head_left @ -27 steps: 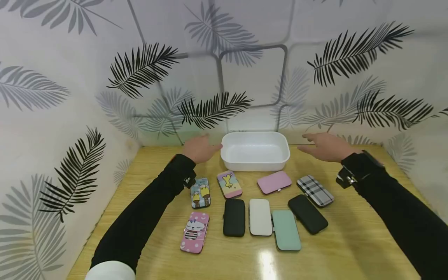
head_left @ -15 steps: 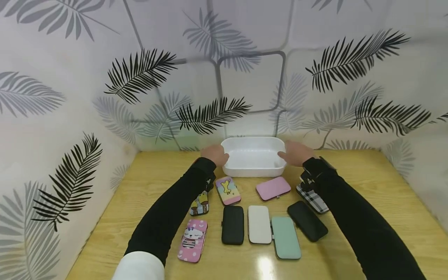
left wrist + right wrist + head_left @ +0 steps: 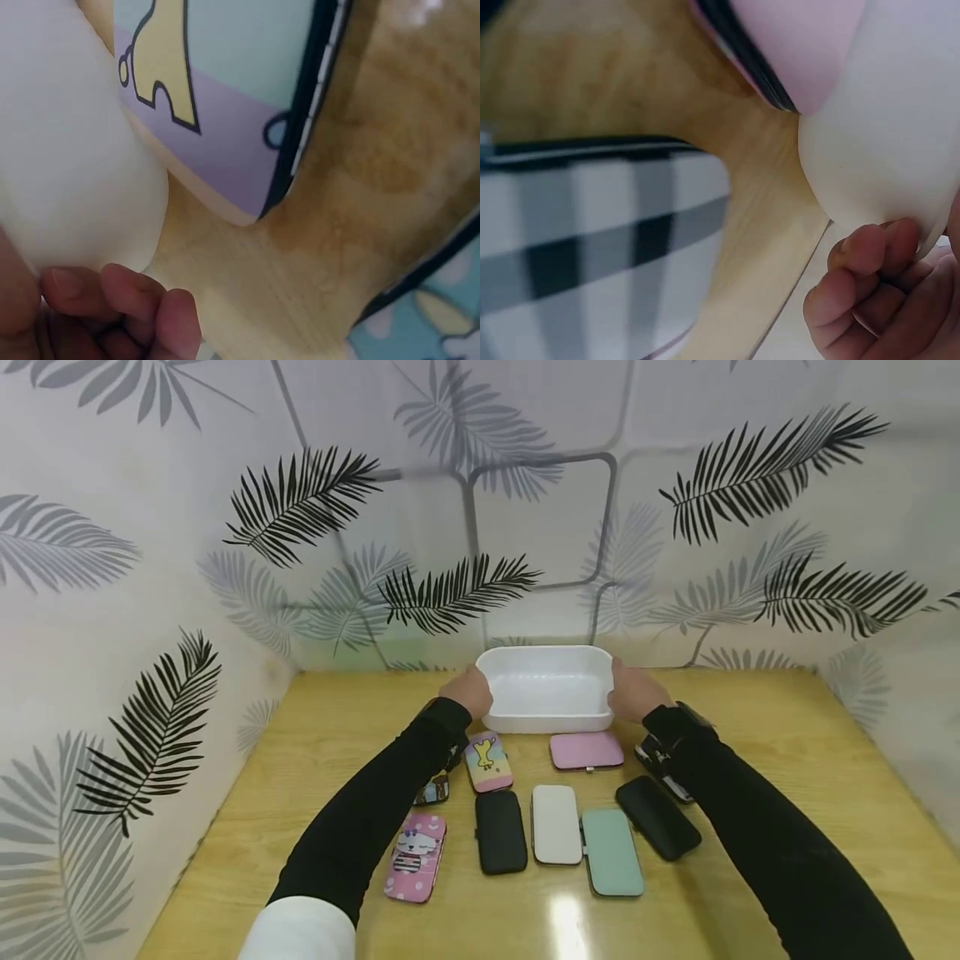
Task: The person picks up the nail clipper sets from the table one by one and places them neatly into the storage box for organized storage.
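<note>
In the head view a white plastic container [image 3: 547,724] stands at the back of the table. My left hand [image 3: 471,692] grips its left end and my right hand [image 3: 636,692] its right end. Both wrist views show the fingers curled at the container wall. A giraffe-print case [image 3: 487,762] and a plain pink case [image 3: 587,750] lie along the container's front, very close to or touching it. Under my right wrist a checked case [image 3: 607,255] is partly hidden. Beneath my left forearm a blue patterned case [image 3: 432,790] is mostly covered.
Nearer me lie a black case [image 3: 501,832], a white case [image 3: 557,825], a mint green case [image 3: 612,852] and another black case [image 3: 658,818]. A pink dotted case [image 3: 416,857] is at the left. Leaf-patterned cloth [image 3: 540,543] hangs behind the wooden table [image 3: 780,760].
Both hands came inward and took hold of the container's ends. The container shifted slightly toward me. The pink case turned straighter, and the giraffe case and left black case shifted a little.
</note>
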The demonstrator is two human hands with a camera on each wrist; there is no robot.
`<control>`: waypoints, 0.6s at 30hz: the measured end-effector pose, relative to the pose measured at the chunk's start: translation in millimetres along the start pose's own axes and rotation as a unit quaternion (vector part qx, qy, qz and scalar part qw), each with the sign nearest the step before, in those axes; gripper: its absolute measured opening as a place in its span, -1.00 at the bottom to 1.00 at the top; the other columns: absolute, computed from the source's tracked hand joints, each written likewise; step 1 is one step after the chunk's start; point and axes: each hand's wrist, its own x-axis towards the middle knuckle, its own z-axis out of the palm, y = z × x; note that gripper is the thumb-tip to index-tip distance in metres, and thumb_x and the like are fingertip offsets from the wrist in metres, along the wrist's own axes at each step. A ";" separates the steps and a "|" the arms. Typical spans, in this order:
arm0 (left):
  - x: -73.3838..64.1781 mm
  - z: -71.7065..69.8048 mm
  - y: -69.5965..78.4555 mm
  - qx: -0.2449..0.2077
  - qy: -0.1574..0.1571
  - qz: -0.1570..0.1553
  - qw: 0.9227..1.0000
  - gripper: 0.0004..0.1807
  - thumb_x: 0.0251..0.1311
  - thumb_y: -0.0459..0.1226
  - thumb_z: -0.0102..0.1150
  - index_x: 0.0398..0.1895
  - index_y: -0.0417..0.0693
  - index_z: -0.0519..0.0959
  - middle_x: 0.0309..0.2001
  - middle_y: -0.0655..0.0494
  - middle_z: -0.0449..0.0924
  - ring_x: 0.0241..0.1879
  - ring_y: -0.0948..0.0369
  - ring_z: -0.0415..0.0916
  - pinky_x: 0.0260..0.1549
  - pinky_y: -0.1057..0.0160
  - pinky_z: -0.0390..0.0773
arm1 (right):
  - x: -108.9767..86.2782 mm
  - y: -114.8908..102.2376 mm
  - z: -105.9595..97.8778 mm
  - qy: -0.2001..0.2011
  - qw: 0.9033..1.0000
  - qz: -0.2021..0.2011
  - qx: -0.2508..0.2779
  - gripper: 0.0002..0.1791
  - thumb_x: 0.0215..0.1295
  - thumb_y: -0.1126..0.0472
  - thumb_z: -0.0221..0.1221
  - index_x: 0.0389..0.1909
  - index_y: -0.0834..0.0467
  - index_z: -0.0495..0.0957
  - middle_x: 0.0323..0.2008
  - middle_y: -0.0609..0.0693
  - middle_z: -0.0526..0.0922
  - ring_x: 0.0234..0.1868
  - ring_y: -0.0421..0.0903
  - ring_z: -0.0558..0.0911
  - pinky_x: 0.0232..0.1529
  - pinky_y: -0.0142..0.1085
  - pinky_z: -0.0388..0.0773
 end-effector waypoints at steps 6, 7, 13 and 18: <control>-14.4 1.7 6.7 0.007 -0.001 0.005 1.000 -0.31 0.53 -0.20 -0.13 0.56 -0.37 -0.03 -0.13 -0.15 0.69 -0.45 0.11 0.51 -0.49 0.21 0.37 | -19.3 -1.6 -4.4 -0.017 1.000 -0.006 0.018 -0.26 0.32 0.38 -0.07 0.44 0.62 -0.07 0.14 0.59 0.48 0.02 0.32 0.63 0.06 0.11 0.53; -16.7 2.7 7.5 0.008 -0.001 0.006 1.000 -0.31 0.53 -0.20 -0.13 0.56 -0.37 -0.03 -0.12 -0.14 0.69 -0.41 0.11 0.54 -0.46 0.21 0.40 | -22.7 -1.8 -5.1 -0.021 1.000 -0.003 0.020 -0.25 0.33 0.37 -0.07 0.45 0.61 -0.10 0.14 0.58 0.48 0.02 0.32 0.63 0.04 0.11 0.53; -30.4 9.0 9.6 0.018 0.012 0.011 1.000 -0.33 0.53 -0.20 -0.15 0.53 -0.39 0.01 -0.14 -0.15 0.69 -0.31 0.05 0.66 -0.36 0.15 0.54 | -36.2 -3.4 -8.1 -0.032 0.999 -0.008 0.012 -0.24 0.36 0.36 -0.08 0.46 0.60 -0.14 0.00 0.54 0.57 -0.15 0.24 0.66 -0.11 0.05 0.55; -45.5 9.0 7.8 0.017 0.008 0.009 1.000 -0.33 0.54 -0.20 -0.15 0.53 -0.41 0.01 -0.37 -0.08 0.64 -0.51 0.12 0.56 -0.55 0.22 0.41 | -43.1 -6.1 -6.9 -0.046 0.999 -0.001 0.012 -0.24 0.39 0.35 -0.08 0.47 0.58 -0.16 -0.13 0.46 0.62 -0.35 0.11 0.61 -0.31 -0.10 0.51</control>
